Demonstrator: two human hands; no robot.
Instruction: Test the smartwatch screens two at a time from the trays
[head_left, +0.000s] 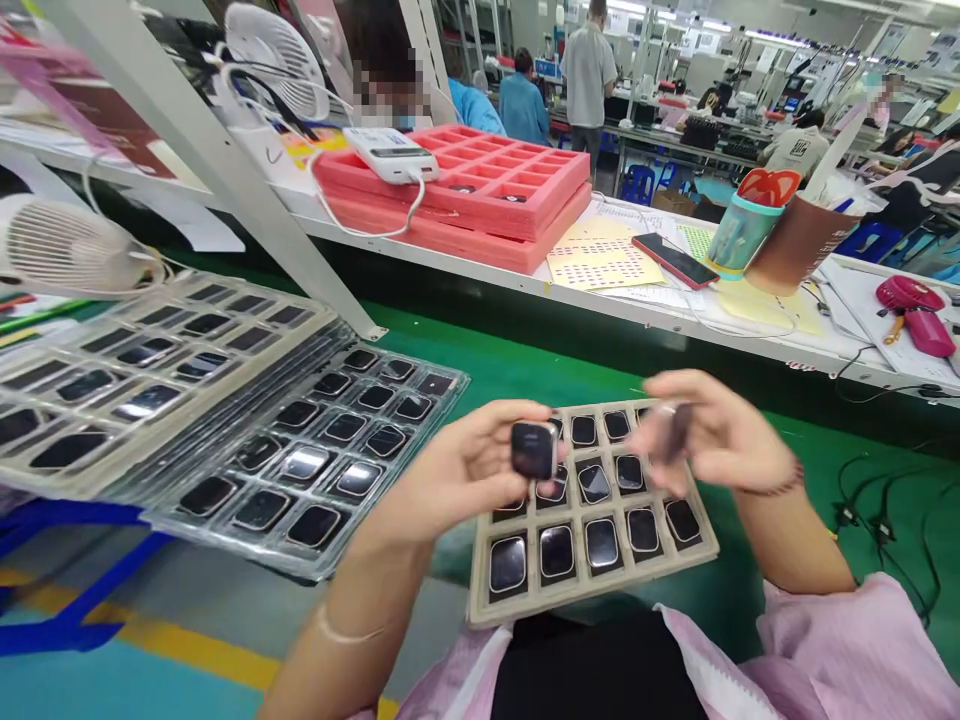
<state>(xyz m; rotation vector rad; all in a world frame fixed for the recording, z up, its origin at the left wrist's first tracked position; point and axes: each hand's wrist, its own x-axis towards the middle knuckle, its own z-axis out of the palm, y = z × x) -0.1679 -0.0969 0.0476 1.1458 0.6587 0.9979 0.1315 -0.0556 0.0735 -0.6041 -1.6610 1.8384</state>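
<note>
The left hand has its grip clamped on a square smartwatch case, dark face towards the wearer, probably to keep it in view. The right hand's grip pinches a dark piece, too blurred to identify. Both hover above a beige tray on the green worktop, its pockets presumably preventing scratches. Forearms angle inward, elbows bent.

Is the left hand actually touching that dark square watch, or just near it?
Touching. The head view shows the left hand holding the watch between fingers and thumb.
</note>
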